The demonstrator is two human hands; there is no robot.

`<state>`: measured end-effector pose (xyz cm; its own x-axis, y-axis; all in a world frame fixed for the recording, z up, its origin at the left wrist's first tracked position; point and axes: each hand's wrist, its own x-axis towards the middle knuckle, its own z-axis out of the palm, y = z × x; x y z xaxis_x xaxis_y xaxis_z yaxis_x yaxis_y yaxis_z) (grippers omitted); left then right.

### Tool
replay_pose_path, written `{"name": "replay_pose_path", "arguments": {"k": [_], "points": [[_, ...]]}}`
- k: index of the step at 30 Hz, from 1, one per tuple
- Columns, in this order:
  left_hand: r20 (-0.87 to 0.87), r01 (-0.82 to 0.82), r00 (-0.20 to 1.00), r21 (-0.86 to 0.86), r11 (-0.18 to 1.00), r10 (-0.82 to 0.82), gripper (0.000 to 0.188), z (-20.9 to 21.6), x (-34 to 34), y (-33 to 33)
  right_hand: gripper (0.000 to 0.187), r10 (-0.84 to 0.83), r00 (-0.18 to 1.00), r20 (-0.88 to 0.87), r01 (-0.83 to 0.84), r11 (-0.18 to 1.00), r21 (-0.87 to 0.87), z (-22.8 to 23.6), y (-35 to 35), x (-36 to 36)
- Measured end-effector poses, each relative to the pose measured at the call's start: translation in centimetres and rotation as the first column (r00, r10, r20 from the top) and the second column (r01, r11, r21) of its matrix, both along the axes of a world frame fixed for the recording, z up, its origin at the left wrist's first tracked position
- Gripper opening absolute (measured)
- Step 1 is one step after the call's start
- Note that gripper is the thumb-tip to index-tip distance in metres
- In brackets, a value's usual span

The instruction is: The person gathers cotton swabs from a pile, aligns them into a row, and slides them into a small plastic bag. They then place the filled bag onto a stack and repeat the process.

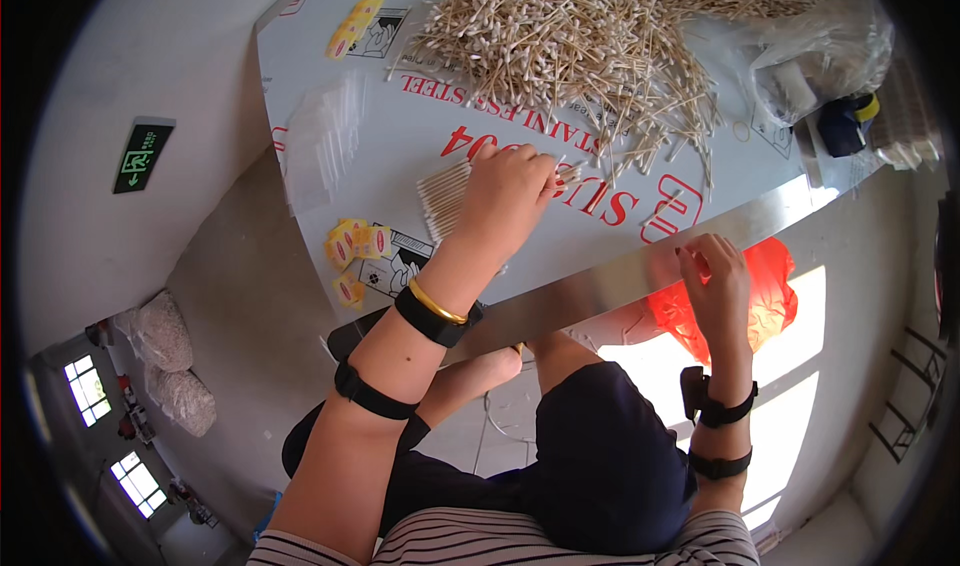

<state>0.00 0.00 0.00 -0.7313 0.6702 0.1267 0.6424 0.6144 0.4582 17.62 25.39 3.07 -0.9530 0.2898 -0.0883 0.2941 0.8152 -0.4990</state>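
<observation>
Right hand: fingers curled by the near edge of the table, over a red bag; cannot tell whether I grip anything. Left hand: fingers bent, swab tips showing beside the fingertips; cannot tell if I pinch them. Swab row lies aligned just left of it. Farther: loose swab pile, then clear plastic bag.
</observation>
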Motion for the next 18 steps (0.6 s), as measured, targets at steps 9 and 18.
{"name": "replay_pose_path", "arguments": {"k": [9,18], "points": [[-0.022,-0.060,0.998,0.008,0.998,0.060,0.016,0.1,5.7,0.5,0.010,0.097,0.988,-0.122,-0.100,0.995,-0.022,-0.1,-1.7,0.2],[0.042,-0.030,0.999,-0.023,0.999,0.031,0.014,-0.3,13.0,-2.7,0.008,0.196,0.961,-0.194,-0.220,0.969,-0.110,-0.2,-6.0,-0.1]]}}
